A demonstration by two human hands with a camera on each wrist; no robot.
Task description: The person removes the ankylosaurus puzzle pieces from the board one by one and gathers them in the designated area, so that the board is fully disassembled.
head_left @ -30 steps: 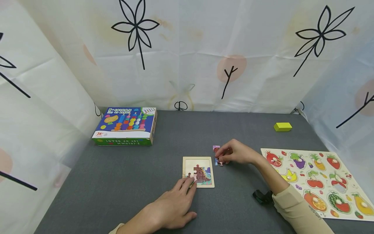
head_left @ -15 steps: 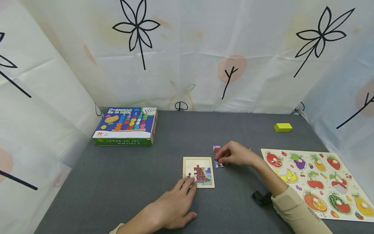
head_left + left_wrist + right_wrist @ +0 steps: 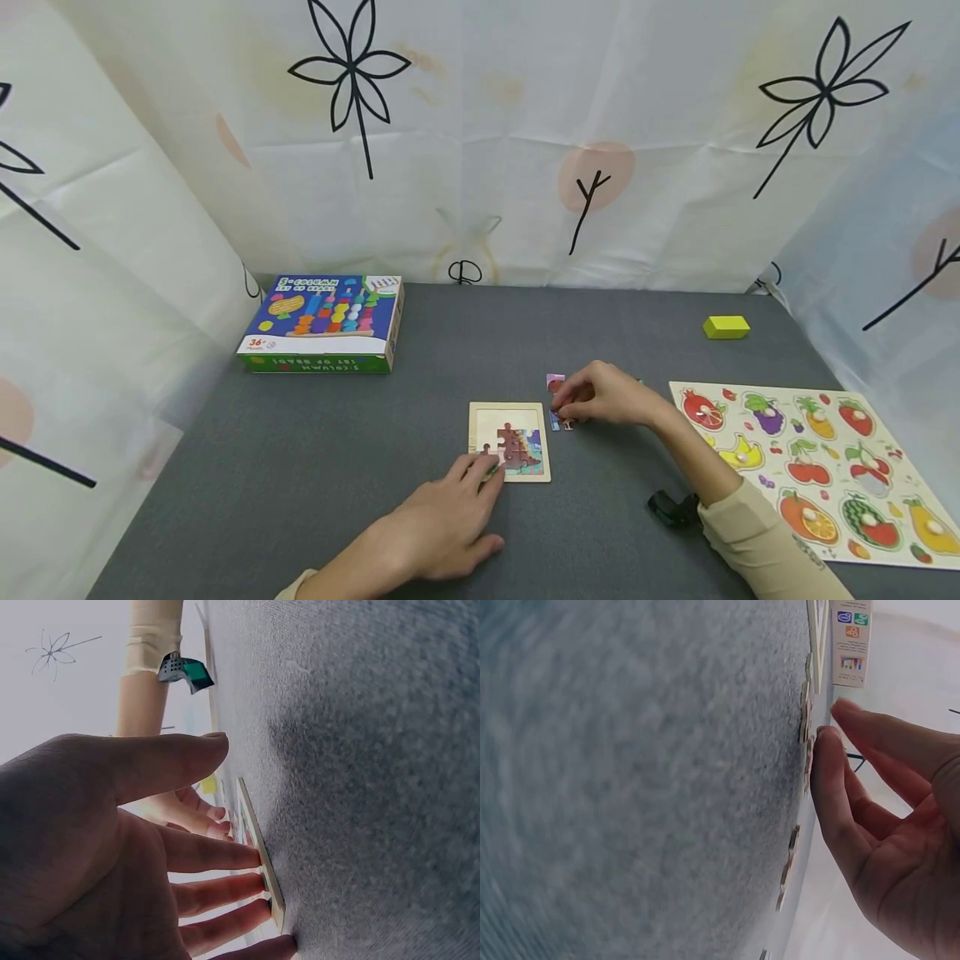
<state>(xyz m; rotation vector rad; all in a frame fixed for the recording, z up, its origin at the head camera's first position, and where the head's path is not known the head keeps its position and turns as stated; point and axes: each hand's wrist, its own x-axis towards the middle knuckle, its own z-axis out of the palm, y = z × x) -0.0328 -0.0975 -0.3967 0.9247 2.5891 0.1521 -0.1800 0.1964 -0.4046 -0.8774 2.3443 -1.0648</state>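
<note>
Little has moved since half a second ago: the left hand (image 3: 453, 527) has brought its thumb slightly away from the desk's near edge; the right hand (image 3: 609, 396) and the puzzle pieces lie almost as they were. Across the grey desk (image 3: 300, 467), the fruit board (image 3: 838, 467) lies along the right edge, its fruit pictures bearing pale knobs; the closed bead box (image 3: 322, 323) sits by the far left corner; the wooden tray (image 3: 507, 407) lies midway between the side edges, joined pieces (image 3: 519, 450) filling its near right part, its pale bottom showing along the far side; the left hand, fingers extended and grasping nothing, rests on the tray's near left corner; the yellow block (image 3: 726, 327) is near the far right corner; loose pieces (image 3: 555, 422) lie just right of the tray, under the right hand's bent fingers; whether these pinch one I cannot tell; a pink piece (image 3: 555, 378) lies just beyond.
</note>
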